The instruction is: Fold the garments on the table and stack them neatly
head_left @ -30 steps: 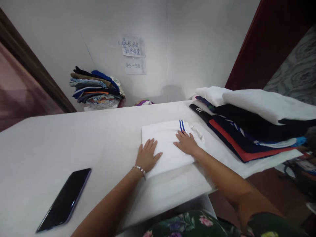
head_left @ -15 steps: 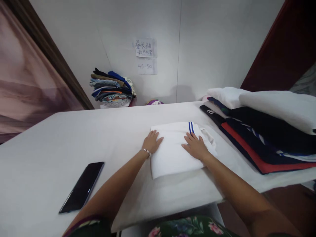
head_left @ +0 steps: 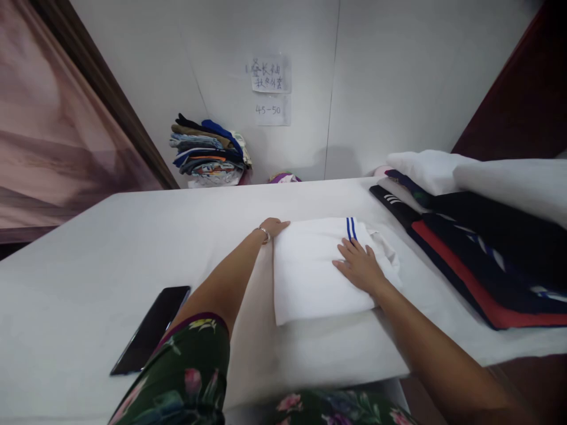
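Note:
A folded white garment (head_left: 310,277) with two blue stripes near its upper right lies on the white-covered table. At its far left corner my left hand (head_left: 273,226), with a bracelet at the wrist, closes on the edge of the cloth; the thumb points right and the other fingers are mostly hidden. Flat on the right part of the garment, just below the stripes, rests my right hand (head_left: 359,265), its fingers spread. Crumpled cloth of the same garment sticks out beyond the right hand.
A dark phone (head_left: 153,330) lies left of my left arm. Folded dark and red clothes (head_left: 465,265) are piled at the right, with white bundles (head_left: 509,183) on top. Beyond the far table edge stand stacked clothes (head_left: 210,150) by a wall with paper notes (head_left: 271,74).
My left hand has slid away from me to the garment's far left corner and its fingers have closed there. The right hand stays flat on the cloth. The view has shifted slightly.

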Motion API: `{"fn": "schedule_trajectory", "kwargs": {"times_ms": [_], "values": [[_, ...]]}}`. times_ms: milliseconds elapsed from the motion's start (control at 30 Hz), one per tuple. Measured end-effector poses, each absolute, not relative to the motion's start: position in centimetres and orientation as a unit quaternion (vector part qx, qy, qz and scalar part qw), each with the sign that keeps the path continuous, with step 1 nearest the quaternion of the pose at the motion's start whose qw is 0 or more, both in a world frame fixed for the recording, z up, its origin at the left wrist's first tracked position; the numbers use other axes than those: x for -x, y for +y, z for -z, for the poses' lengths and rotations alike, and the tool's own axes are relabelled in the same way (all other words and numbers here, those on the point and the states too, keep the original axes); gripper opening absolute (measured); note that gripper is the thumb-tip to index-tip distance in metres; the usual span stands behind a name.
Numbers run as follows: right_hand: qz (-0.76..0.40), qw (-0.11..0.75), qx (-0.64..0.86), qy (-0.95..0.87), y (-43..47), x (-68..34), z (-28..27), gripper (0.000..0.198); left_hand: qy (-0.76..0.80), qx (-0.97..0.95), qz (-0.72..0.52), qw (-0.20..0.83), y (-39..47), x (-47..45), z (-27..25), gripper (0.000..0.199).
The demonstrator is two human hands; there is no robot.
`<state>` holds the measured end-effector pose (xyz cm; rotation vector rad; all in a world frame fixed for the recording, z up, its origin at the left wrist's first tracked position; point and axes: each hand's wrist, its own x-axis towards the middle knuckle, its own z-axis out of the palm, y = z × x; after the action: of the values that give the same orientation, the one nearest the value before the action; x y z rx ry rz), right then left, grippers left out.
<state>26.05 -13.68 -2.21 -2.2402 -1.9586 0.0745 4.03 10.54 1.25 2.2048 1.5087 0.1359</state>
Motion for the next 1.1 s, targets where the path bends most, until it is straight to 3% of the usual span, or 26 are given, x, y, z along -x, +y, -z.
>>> {"fn": "schedule_trajectory", "kwargs": {"times_ms": [267,533,767,933,1100], "values": [[-0.019,0.088,0.747,-0.659,-13.8,-26.0,2.2,0.054,0.550,-0.818,-0.031,0.164,11.2,-4.2,0.2,0.041],[-0.025,0.082,0.752,-0.653,-13.7,-25.9,2.2,0.055,0.465,-0.864,-0.140,0.129,4.8,-4.0,-1.0,0.054],[-0.062,0.055,0.765,-0.638,-12.7,-24.5,0.1,0.059,0.359,-0.926,-0.087,0.082,-2.0,-4.1,1.7,0.065],[-0.021,0.094,0.677,-0.730,-7.8,-23.4,-2.1,0.067,0.354,-0.928,-0.100,0.065,-1.8,-4.0,1.7,0.062],[-0.061,0.005,0.742,-0.667,-3.4,-27.1,-0.2,0.059,0.354,-0.927,-0.107,0.071,-1.7,-3.7,1.8,0.060]]}}
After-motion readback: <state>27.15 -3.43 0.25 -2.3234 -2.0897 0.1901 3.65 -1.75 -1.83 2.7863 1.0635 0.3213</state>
